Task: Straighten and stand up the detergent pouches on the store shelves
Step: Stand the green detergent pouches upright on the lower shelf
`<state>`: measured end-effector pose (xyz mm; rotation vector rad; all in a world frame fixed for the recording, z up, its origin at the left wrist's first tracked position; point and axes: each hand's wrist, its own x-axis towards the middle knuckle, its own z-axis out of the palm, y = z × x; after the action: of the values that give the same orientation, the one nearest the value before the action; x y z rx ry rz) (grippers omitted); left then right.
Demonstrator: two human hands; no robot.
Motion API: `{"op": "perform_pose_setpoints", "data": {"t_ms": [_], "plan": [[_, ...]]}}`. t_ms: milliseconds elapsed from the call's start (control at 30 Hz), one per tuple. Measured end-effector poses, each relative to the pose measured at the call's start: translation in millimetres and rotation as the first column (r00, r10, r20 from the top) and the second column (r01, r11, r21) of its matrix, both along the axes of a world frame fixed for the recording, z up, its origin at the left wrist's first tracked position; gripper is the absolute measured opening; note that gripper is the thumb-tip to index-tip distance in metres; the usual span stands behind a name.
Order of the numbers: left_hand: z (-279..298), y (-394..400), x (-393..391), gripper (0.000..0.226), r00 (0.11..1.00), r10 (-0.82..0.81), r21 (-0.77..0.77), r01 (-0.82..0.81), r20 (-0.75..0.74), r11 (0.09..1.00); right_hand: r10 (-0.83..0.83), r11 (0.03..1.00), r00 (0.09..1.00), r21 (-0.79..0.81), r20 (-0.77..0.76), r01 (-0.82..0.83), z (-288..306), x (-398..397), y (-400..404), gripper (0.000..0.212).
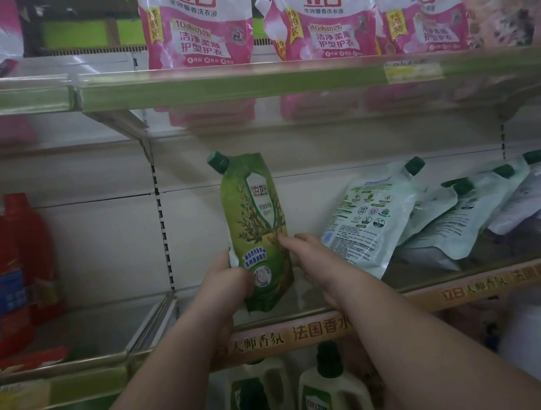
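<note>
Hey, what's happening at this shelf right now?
A person is standing a green detergent pouch upright on the middle shelf. The left hand grips its lower left edge and the right hand pinches its right side. To the right, several pale green pouches lie slumped against one another, not yet stood up. Pink pouches stand on the shelf above.
</note>
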<state>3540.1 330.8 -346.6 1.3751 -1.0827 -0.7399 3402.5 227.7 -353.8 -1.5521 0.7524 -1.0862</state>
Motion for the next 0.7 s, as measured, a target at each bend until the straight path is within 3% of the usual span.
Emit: {"op": "perform_pose_setpoints", "data": {"t_ms": [200,333,433,500,633,700], "plan": [[-2,-6,8,0.068,0.99,0.094,-0.004,-0.095,-0.102,0.996,-0.052,0.997,0.995,0.056,-0.086,0.057,1,4,-5,0.088],[1,-3,4,0.066,0.981,0.138,-0.001,-0.139,-0.135,0.99,-0.052,0.994,0.995,0.093,-0.086,0.06,14,4,-3,0.056],[5,1,1,0.06,0.976,0.167,0.008,-0.167,-0.137,0.986,-0.079,0.992,0.994,0.089,-0.069,0.085,15,10,-12,0.056],[6,3,1,0.055,0.975,0.18,0.011,-0.181,-0.13,0.984,-0.062,0.992,0.997,0.107,-0.033,0.066,10,16,-27,0.058],[3,1,4,0.049,0.971,0.199,0.004,-0.2,-0.135,0.98,0.044,0.985,0.999,0.169,-0.026,-0.039,12,18,-20,0.025],[2,1,4,0.046,0.968,0.213,0.004,-0.214,-0.132,0.977,0.058,0.984,0.997,0.17,-0.044,-0.049,9,17,-24,0.026]]}}
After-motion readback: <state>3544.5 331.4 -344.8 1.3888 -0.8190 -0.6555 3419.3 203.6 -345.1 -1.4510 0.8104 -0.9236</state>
